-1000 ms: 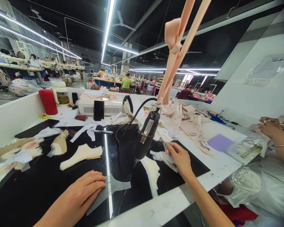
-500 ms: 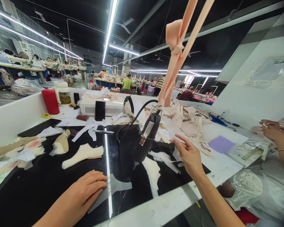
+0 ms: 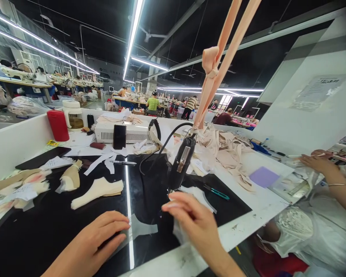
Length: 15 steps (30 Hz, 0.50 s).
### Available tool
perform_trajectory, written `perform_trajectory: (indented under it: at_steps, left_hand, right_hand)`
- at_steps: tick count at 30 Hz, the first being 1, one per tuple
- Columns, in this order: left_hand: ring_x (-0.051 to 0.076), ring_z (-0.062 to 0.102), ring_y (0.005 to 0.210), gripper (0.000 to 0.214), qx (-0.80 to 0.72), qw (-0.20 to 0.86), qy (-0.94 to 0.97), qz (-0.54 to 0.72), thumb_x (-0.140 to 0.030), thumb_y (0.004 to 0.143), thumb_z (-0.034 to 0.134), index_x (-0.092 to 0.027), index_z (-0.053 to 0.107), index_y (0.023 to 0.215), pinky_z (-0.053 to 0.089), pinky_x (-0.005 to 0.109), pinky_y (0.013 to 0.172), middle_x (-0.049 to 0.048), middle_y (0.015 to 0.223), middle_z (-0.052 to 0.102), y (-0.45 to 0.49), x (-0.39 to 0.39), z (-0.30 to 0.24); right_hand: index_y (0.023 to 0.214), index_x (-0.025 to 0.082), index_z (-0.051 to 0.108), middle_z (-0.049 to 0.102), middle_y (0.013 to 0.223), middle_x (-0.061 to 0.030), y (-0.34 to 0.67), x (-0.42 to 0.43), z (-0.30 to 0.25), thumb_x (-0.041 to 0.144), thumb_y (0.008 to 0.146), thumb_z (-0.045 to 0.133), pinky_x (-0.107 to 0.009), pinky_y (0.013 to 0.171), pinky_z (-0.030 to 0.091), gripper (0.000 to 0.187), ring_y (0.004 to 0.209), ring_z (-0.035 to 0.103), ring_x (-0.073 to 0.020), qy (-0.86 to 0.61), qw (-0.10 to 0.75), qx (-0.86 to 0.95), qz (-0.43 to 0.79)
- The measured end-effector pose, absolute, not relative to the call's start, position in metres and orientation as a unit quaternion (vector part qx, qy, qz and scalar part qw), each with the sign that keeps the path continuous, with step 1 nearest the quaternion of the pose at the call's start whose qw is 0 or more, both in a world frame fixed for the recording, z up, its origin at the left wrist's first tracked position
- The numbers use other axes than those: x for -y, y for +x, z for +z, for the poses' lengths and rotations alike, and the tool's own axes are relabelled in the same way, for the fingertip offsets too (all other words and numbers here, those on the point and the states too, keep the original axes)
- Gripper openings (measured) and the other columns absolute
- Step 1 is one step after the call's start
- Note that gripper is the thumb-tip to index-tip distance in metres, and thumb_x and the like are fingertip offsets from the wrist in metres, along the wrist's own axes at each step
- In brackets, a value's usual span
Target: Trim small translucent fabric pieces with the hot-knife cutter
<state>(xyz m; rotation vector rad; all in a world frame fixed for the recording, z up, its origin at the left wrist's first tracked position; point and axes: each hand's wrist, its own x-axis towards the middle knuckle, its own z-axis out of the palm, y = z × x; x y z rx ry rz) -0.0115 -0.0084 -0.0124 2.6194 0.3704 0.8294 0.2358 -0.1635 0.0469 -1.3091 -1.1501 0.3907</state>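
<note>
The fingers of the left hand are kept nearly together, the thumb parted from them, over one grey sheet, whose near part is hidden by the hand. The right hand is blurred, its fingers bunched near the thumb; whether anything is pinched there cannot be told. Just behind it, one black tool is hung from pink straps, which are cut off above. One pair of teal snips, one pen and one cream stack are spread farther out on the tabletop.
</note>
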Motion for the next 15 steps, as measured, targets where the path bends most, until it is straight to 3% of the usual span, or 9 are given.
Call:
perform_trajectory:
  at_steps: [1,5,8,10,13,15]
  left_hand:
    - [0.017,0.076,0.106,0.025,-0.134,0.220,0.923,0.287,-0.040,0.099,0.065,-0.038,0.074,0.122,0.060,0.021,0.095,-0.0027,0.122,0.076,-0.011,0.011,-0.010]
    - [0.023,0.073,0.110,0.036,-0.117,0.408,0.869,0.253,-0.045,0.095,0.068,-0.041,0.069,0.131,0.061,0.032,0.097,-0.0015,0.125,0.074,-0.011,0.020,-0.007]
    - [0.028,0.072,0.105,0.037,-0.112,0.567,0.777,0.248,-0.049,0.090,0.072,-0.037,0.073,0.125,0.062,0.041,0.093,0.0027,0.118,0.076,-0.010,0.027,-0.006]
    - [0.029,0.072,0.099,0.036,-0.157,0.658,0.698,0.234,-0.051,0.084,0.078,-0.031,0.078,0.114,0.061,0.040,0.087,0.0047,0.105,0.077,-0.008,0.032,-0.001]
    - [0.024,0.067,0.088,0.039,-0.222,0.737,0.601,0.216,-0.052,0.073,0.089,-0.024,0.080,0.099,0.056,0.032,0.078,0.0049,0.095,0.075,-0.006,0.040,0.009]
    - [0.018,0.062,0.078,0.038,-0.221,0.759,0.572,0.220,-0.053,0.074,0.088,-0.020,0.078,0.089,0.051,0.028,0.071,0.0050,0.092,0.074,-0.004,0.043,0.014]
  right_hand:
    - [0.105,0.029,0.079,0.083,0.085,-0.0012,0.219,0.160,0.042,0.028,0.089,0.075,-0.024,0.063,0.058,0.016,0.071,0.076,-0.0184,-0.556,0.615,0.527,0.189]
    - [0.119,0.034,0.075,0.084,0.097,0.0037,0.171,0.139,0.019,0.020,0.089,0.074,-0.020,0.060,0.055,0.033,0.065,0.073,-0.0128,-0.488,0.594,0.594,0.239]
    - [0.127,0.038,0.070,0.083,0.105,0.0045,0.152,0.126,0.007,0.021,0.090,0.073,-0.020,0.069,0.057,0.040,0.080,0.077,-0.0148,-0.454,0.600,0.606,0.258]
    - [0.130,0.039,0.068,0.082,0.107,0.0042,0.146,0.121,0.003,0.024,0.092,0.071,-0.021,0.072,0.058,0.041,0.087,0.077,-0.0160,-0.449,0.604,0.602,0.267]
    - [0.132,0.037,0.067,0.082,0.103,0.0018,0.143,0.118,0.002,0.034,0.092,0.073,-0.021,0.060,0.053,0.041,0.066,0.068,-0.0126,-0.469,0.611,0.566,0.296]
    - [0.132,0.034,0.067,0.081,0.102,-0.0010,0.143,0.117,0.002,0.043,0.089,0.076,-0.021,0.053,0.049,0.044,0.055,0.055,-0.0100,-0.476,0.618,0.534,0.327]
